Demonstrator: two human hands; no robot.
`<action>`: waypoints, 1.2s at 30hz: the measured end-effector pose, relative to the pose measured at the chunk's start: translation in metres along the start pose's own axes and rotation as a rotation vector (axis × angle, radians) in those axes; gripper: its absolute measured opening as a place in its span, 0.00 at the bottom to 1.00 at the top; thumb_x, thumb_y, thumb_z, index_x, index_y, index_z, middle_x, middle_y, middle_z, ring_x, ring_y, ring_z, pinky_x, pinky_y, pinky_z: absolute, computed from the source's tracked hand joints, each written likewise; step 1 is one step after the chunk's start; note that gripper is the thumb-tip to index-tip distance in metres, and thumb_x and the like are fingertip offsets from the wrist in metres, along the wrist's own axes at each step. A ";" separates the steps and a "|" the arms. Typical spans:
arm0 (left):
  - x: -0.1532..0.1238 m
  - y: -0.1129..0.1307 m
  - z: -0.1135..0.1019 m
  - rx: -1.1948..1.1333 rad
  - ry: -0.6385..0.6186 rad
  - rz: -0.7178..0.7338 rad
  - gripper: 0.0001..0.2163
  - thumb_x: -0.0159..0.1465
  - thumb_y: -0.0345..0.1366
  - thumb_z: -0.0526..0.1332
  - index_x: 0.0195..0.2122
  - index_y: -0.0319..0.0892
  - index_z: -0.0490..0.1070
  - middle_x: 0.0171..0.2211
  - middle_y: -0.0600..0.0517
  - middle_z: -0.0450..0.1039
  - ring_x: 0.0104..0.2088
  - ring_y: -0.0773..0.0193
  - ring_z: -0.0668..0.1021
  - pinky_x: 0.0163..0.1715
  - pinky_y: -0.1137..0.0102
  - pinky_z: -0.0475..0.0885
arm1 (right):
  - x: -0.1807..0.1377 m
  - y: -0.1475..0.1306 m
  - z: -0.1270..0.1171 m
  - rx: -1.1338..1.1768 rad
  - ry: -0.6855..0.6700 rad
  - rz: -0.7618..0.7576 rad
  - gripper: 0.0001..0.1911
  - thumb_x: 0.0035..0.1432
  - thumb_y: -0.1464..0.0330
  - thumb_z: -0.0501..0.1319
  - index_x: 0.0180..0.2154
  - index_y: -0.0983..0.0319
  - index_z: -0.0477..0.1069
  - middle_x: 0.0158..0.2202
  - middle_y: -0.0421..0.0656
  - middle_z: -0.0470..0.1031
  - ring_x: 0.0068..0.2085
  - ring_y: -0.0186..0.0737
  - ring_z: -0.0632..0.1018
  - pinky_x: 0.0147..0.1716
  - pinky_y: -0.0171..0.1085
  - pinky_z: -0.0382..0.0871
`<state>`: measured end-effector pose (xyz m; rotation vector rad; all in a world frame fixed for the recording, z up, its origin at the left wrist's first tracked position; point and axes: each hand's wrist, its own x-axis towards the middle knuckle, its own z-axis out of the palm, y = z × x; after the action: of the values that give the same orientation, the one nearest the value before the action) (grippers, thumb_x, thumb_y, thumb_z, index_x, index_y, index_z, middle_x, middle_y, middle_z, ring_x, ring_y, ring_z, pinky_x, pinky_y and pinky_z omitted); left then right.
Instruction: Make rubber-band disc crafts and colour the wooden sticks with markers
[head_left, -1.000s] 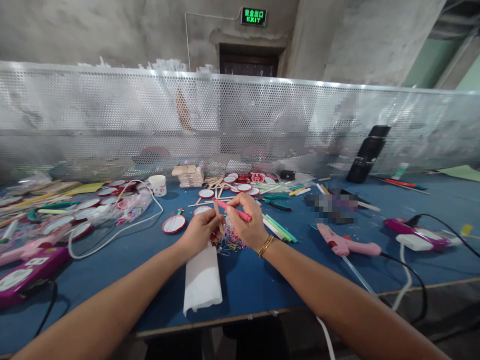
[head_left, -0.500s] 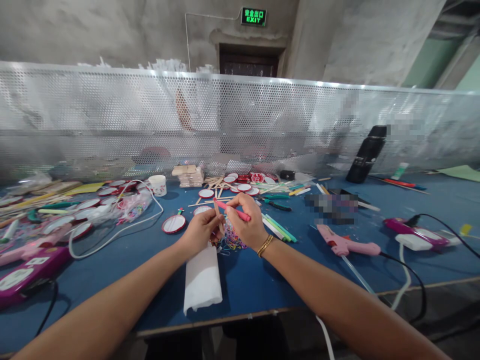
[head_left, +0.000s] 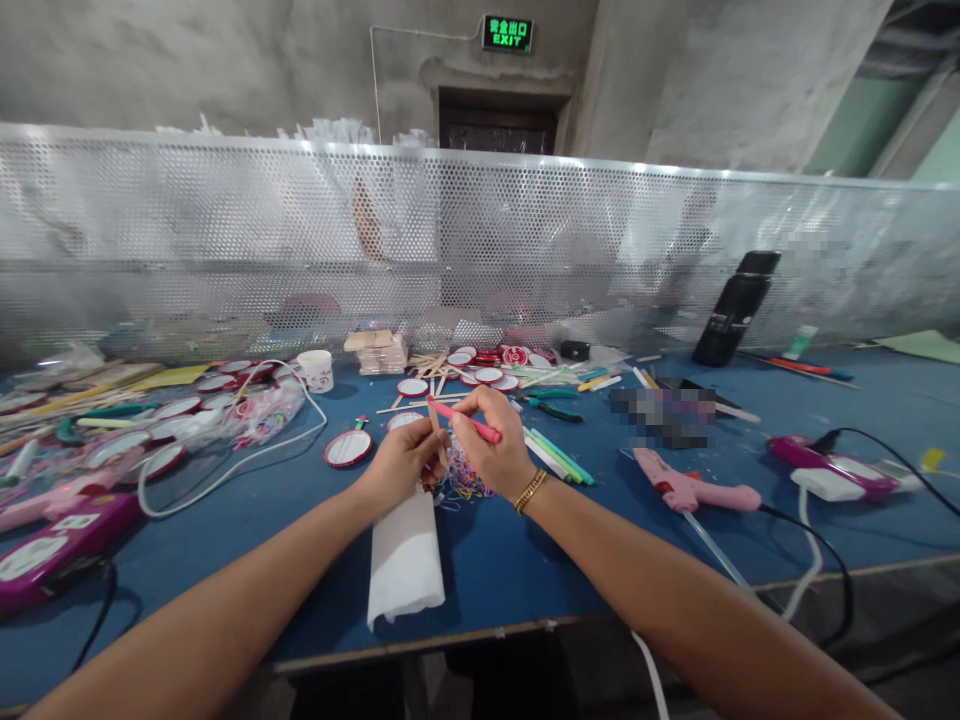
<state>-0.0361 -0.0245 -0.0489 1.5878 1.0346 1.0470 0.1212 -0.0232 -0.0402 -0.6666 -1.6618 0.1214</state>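
Little has shifted on my feed over the past second: the bare left hand point(head_left: 405, 465) still pinches a flat, pale wooden stick point(head_left: 433, 415) near-upright between thumb and fingers, and the bare right hand point(head_left: 495, 445) still grips a slim pink pen point(head_left: 489, 432) with its point at the stick's upper end, though I cannot tell from here whether they touch. That stick rises from the left hand's fingertips, just left of the right hand, above the middle of the blue worktop point(head_left: 517, 565), with a folded white sheet point(head_left: 406, 565) lying below the left hand toward the front edge.
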 end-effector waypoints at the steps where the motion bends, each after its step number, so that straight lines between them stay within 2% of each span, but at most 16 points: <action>1: 0.000 0.000 0.000 0.001 -0.001 -0.003 0.20 0.57 0.56 0.62 0.28 0.41 0.64 0.17 0.56 0.68 0.15 0.70 0.69 0.15 0.75 0.62 | 0.000 0.000 0.000 -0.003 0.002 0.005 0.04 0.57 0.72 0.57 0.29 0.59 0.66 0.29 0.39 0.72 0.33 0.38 0.71 0.38 0.39 0.64; 16: 0.000 0.000 -0.001 0.003 -0.003 -0.003 0.21 0.57 0.56 0.62 0.28 0.42 0.64 0.17 0.57 0.68 0.15 0.70 0.69 0.15 0.75 0.63 | 0.001 -0.001 0.000 -0.006 0.008 0.002 0.04 0.56 0.72 0.57 0.29 0.59 0.67 0.29 0.39 0.72 0.33 0.38 0.71 0.38 0.39 0.65; 25: 0.000 0.003 0.000 0.001 0.032 -0.010 0.18 0.57 0.52 0.63 0.29 0.41 0.65 0.17 0.56 0.69 0.16 0.69 0.69 0.15 0.75 0.63 | 0.001 0.001 0.000 -0.017 0.030 0.022 0.04 0.58 0.71 0.57 0.30 0.59 0.67 0.29 0.39 0.72 0.33 0.38 0.71 0.37 0.39 0.64; 36: 0.001 0.001 -0.001 -0.002 0.009 0.007 0.20 0.57 0.55 0.62 0.29 0.41 0.65 0.16 0.56 0.68 0.15 0.70 0.68 0.15 0.75 0.63 | 0.001 0.001 0.000 -0.022 0.012 0.016 0.04 0.57 0.72 0.57 0.30 0.60 0.68 0.29 0.39 0.72 0.33 0.38 0.71 0.38 0.39 0.64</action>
<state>-0.0364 -0.0239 -0.0477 1.5872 1.0348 1.0606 0.1213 -0.0222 -0.0394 -0.6957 -1.6489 0.1102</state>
